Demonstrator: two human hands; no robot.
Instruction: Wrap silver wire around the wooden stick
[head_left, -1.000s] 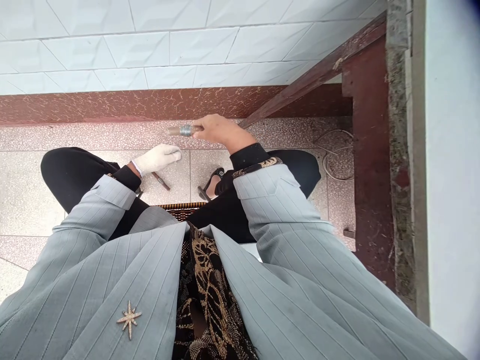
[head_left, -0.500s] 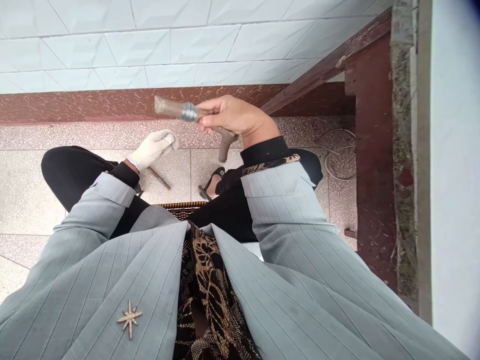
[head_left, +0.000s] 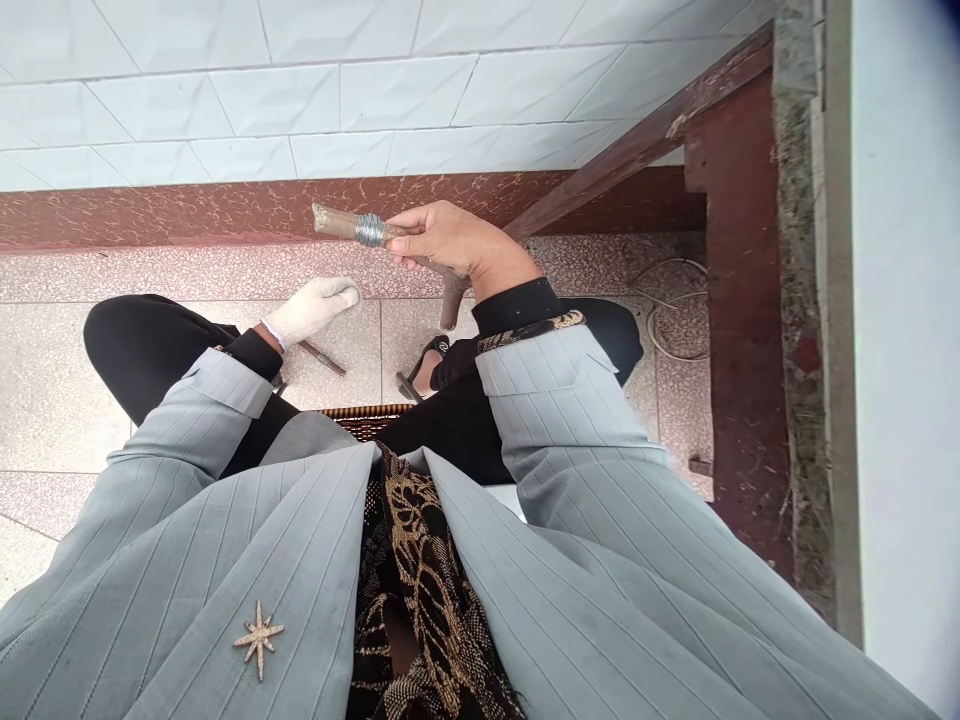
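My bare right hand [head_left: 442, 238] is closed round a forked wooden stick [head_left: 334, 222], thumb and fingers pinching its middle. Silvery wire [head_left: 369, 230] is wound tightly round the stick just left of my fingertips. A stub of the same stick points down below my palm. To the left, my left hand [head_left: 315, 308] wears a white knitted glove, its fingers curled shut. From under the glove a thin reddish-brown rod [head_left: 324, 358] sticks out down to the right. The glove hides the rod's upper part. The two hands are apart.
A white tiled wall [head_left: 405, 90] with a red-brown base strip stands in front. On the right are a dark red wooden frame [head_left: 742, 300] and a looped pale cable [head_left: 667, 345] on the floor. A woven wicker edge [head_left: 367, 420] shows between my legs, near a black shoe [head_left: 424, 368].
My right hand and the stick have shifted slightly left and down. My gloved left hand has moved a little right and down, and the thin rod has shifted right with it.
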